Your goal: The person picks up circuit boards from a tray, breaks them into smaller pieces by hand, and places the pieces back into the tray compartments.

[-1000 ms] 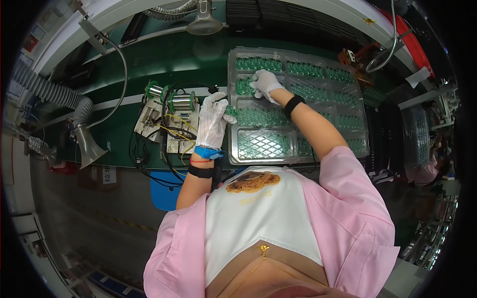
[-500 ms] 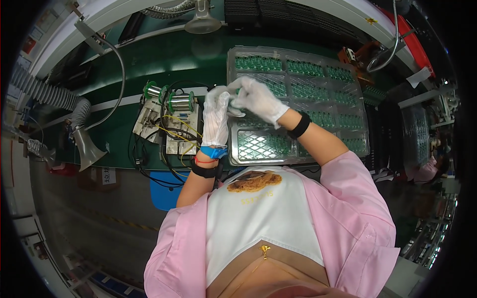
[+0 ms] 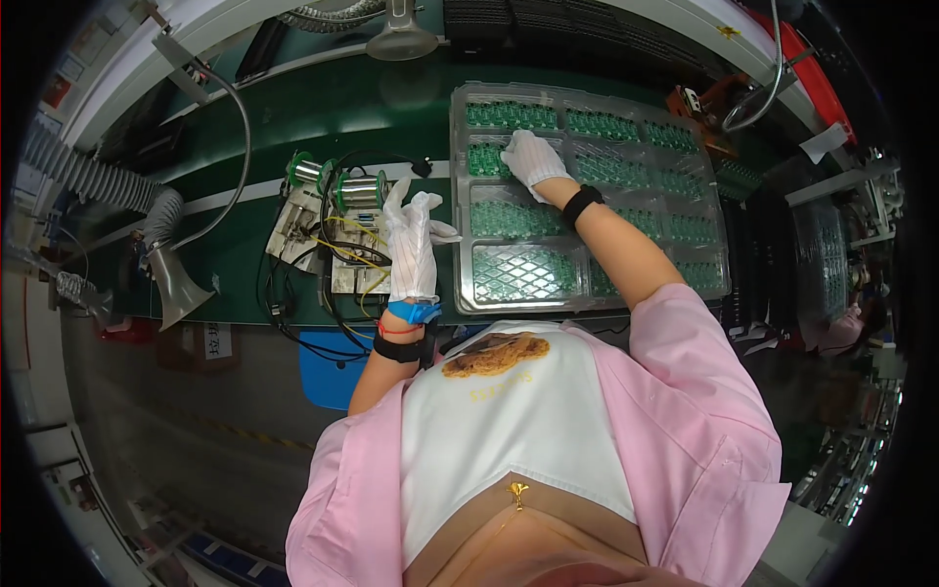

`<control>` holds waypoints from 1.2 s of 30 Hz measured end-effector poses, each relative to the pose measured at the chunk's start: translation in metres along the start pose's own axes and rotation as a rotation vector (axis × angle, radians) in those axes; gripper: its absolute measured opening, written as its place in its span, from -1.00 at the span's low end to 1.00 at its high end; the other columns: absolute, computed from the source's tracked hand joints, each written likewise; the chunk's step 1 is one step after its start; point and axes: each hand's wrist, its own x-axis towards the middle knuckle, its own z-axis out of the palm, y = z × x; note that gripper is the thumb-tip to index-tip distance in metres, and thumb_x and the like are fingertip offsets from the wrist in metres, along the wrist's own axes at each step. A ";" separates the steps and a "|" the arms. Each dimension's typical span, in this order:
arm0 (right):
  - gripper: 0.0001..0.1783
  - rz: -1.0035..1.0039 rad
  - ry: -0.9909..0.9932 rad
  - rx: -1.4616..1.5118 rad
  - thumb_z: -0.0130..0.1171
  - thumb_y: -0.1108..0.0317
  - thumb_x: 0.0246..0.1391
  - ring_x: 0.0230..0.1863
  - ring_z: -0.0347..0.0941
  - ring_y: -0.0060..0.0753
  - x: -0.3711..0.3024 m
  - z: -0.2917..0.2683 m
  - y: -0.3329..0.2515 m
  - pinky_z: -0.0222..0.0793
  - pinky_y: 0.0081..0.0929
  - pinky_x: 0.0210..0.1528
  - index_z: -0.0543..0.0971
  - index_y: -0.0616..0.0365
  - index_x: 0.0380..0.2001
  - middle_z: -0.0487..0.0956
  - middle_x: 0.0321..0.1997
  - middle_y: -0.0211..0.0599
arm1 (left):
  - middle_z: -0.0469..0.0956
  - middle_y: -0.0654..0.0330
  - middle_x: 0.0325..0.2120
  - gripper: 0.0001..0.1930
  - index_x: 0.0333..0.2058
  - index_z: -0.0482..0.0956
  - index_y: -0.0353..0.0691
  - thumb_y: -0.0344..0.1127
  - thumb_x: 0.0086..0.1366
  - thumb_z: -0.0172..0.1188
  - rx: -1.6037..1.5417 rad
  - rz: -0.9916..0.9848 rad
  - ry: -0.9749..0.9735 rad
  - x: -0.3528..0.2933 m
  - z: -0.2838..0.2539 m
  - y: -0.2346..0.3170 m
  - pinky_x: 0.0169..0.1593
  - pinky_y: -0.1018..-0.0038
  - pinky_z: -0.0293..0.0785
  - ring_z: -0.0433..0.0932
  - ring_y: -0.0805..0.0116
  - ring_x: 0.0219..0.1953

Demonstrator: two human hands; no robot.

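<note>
My left hand (image 3: 412, 243), in a white glove, hovers beside the soldering-wire rig with its fingers spread and nothing held. My right hand (image 3: 535, 158), also gloved, reaches over the clear plastic tray (image 3: 458, 210). Its fingers are curled together at the left compartment of the second row, against small green circuit boards (image 3: 486, 159). Whatever lies between those fingertips is hidden by the glove. Rows of similar green boards fill the tray's other compartments.
Left of the tray stand two solder wire spools (image 3: 362, 191) on metal feeders, with black and yellow cables around them. A fume-extraction hood (image 3: 176, 284) hangs at the left, another hood (image 3: 401, 41) at the back. Black trays (image 3: 577, 39) are stacked behind.
My hands were together in front of the tray and are now apart. The right has moved away to the tray's second row; the left has opened its fingers.
</note>
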 end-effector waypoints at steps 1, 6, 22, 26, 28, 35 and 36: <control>-0.70 0.013 0.008 -0.001 0.18 0.19 -0.03 -0.14 0.49 0.07 -0.004 -0.006 0.001 0.41 -0.21 -0.11 0.53 0.23 -0.37 0.56 -0.24 0.07 | 0.43 0.00 -0.12 -0.34 0.21 0.02 -0.26 0.06 0.34 -0.06 -0.003 -0.004 -0.014 -0.002 0.000 0.001 -0.40 0.58 0.50 0.53 0.45 -0.47; -0.62 0.001 0.064 0.135 0.18 0.18 -0.01 -0.13 0.49 0.03 -0.035 -0.048 -0.010 0.40 -0.21 -0.08 0.49 0.25 -0.20 0.56 -0.23 0.06 | 0.38 0.00 -0.07 -0.53 0.05 0.30 -0.31 -0.07 0.34 -0.03 0.096 0.004 0.088 -0.023 -0.002 0.007 -0.29 0.51 0.46 0.52 0.41 -0.45; -0.13 0.451 -0.015 -0.551 0.38 0.38 -0.27 0.09 0.38 -0.10 -0.134 -0.308 0.390 0.34 -0.27 0.08 0.26 0.02 0.20 0.42 0.13 -0.14 | 0.42 0.19 -0.33 -0.70 -0.07 0.36 -0.39 -0.25 0.38 -0.06 -0.090 -0.002 0.269 -0.130 0.051 0.002 -0.27 0.62 0.33 0.37 0.52 -0.36; -0.09 0.310 0.042 -0.572 0.38 0.43 -0.29 0.16 0.32 -0.11 -0.101 -0.290 0.465 0.30 -0.29 0.14 0.23 -0.01 0.22 0.35 0.21 -0.17 | 0.42 0.23 -0.36 -0.57 -0.03 0.33 -0.39 -0.08 0.40 -0.10 -0.001 0.063 0.172 -0.140 0.117 0.004 -0.30 0.64 0.33 0.35 0.56 -0.40; -0.08 0.232 0.066 -0.569 0.38 0.44 -0.29 0.18 0.30 -0.12 -0.081 -0.277 0.496 0.29 -0.29 0.15 0.22 -0.02 0.23 0.33 0.23 -0.20 | 0.41 0.25 -0.41 -0.59 -0.06 0.35 -0.38 -0.09 0.40 -0.09 0.015 0.059 0.214 -0.146 0.154 0.007 -0.33 0.67 0.33 0.33 0.59 -0.45; -0.68 0.168 0.354 -0.720 0.12 0.42 -0.09 -0.05 0.48 -0.22 -0.072 -0.249 0.543 0.46 -0.22 -0.16 0.56 0.04 -0.17 0.54 -0.12 -0.24 | 0.42 0.27 -0.45 -0.57 -0.01 0.33 -0.40 -0.09 0.40 -0.09 0.130 0.009 0.279 -0.170 0.191 0.000 -0.33 0.66 0.34 0.34 0.58 -0.47; -0.68 0.166 0.350 -0.716 0.12 0.42 -0.09 -0.05 0.48 -0.22 -0.074 -0.250 0.546 0.46 -0.22 -0.16 0.56 0.04 -0.17 0.54 -0.12 -0.24 | 0.42 0.27 -0.45 -0.58 -0.02 0.34 -0.39 -0.11 0.39 -0.08 0.131 0.001 0.276 -0.171 0.194 -0.001 -0.32 0.66 0.35 0.34 0.58 -0.47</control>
